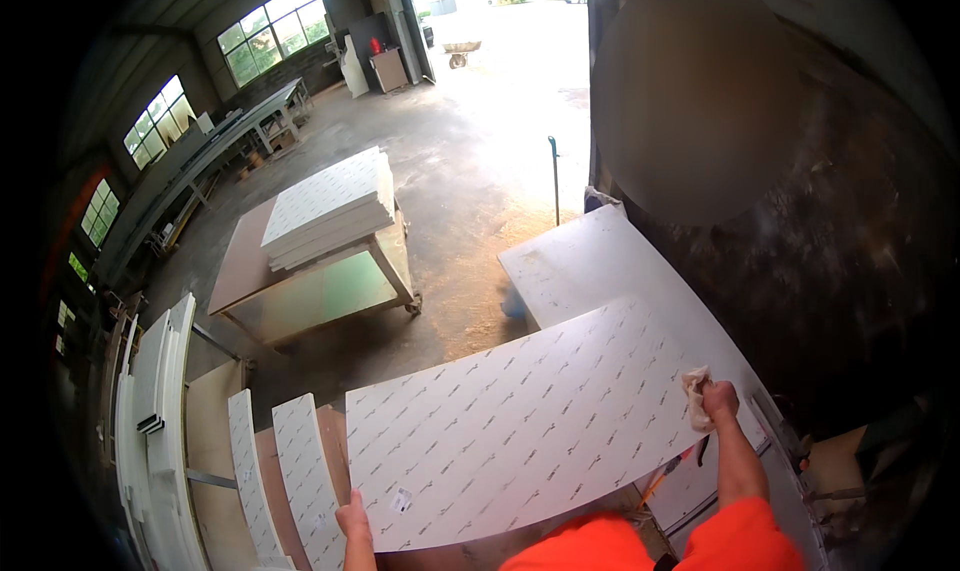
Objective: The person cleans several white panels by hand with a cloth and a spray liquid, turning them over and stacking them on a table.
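Panel [520,436], a wide white sheet with small grey marks, spans between both hands, lying flat over another white sheet [590,261] that extends ahead of the right hand. Beyond the left hand, well apart, a wheeled cart [330,286] carries a stack of similar boards [332,206]; narrow white strips [305,476] stand just outside the left hand. The left hand [353,521] grips the near left corner, fingers curled under the edge. The right hand [718,401] is closed on a crumpled rag [697,386] pressed at the far right edge. Held only at two corners, the broad sheet could sag or slide sideways off its support; the rag hand has a weak hold, so the edge may slip. A cable and tool [680,461] lie under the right forearm and could snag
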A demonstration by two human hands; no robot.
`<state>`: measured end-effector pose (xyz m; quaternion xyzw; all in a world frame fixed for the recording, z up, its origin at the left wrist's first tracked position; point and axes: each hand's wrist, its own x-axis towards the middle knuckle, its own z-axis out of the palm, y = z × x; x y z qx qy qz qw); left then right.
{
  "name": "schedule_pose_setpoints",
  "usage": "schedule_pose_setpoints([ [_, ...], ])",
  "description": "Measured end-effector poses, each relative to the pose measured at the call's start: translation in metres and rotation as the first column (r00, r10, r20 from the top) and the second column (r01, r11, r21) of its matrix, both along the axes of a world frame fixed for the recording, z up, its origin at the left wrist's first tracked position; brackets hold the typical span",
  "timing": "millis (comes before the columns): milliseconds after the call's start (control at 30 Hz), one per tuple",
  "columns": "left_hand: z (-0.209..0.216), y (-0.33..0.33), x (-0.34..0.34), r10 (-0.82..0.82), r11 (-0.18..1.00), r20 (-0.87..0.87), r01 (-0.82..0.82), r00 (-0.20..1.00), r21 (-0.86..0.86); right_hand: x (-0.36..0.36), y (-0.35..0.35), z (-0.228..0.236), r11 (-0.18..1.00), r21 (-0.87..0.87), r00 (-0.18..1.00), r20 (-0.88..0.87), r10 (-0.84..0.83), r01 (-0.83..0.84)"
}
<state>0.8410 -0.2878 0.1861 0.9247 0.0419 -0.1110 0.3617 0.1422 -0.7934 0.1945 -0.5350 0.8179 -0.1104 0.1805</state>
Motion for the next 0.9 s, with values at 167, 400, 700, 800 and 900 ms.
schedule_pose_setpoints([
  [167, -0.056, -0.111, -0.025, 0.101, 0.944, -0.200, -0.158, 0.974, -0.291, -0.013, -0.086, 0.011, 0.991, -0.098, 0.986, -0.147, 0.072, -0.087],
  [400, -0.105, -0.255, -0.061, -0.047, 0.995, -0.330, 0.015, 0.943, -0.098, 0.086, -0.135, -0.007, 0.976, -0.191, 0.989, 0.083, 0.126, -0.109],
  [700, -0.106, -0.291, -0.121, -0.197, 0.954, -0.509, 0.044, 0.838, -0.298, 0.232, 0.021, -0.032, 0.926, 0.197, 0.415, 0.908, -0.050, -0.321],
  [800, -0.076, -0.230, -0.157, -0.273, 0.873, -0.323, 0.093, 0.906, -0.478, 0.263, 0.089, -0.044, 0.771, 0.363, 0.237, 0.931, -0.278, -0.524],
  [900, -0.042, -0.132, -0.183, -0.332, 0.787, -0.558, -0.103, 0.760, -0.608, 0.339, 0.187, 0.016, 0.617, 0.368, 0.255, 0.929, -0.267, -0.696],
])
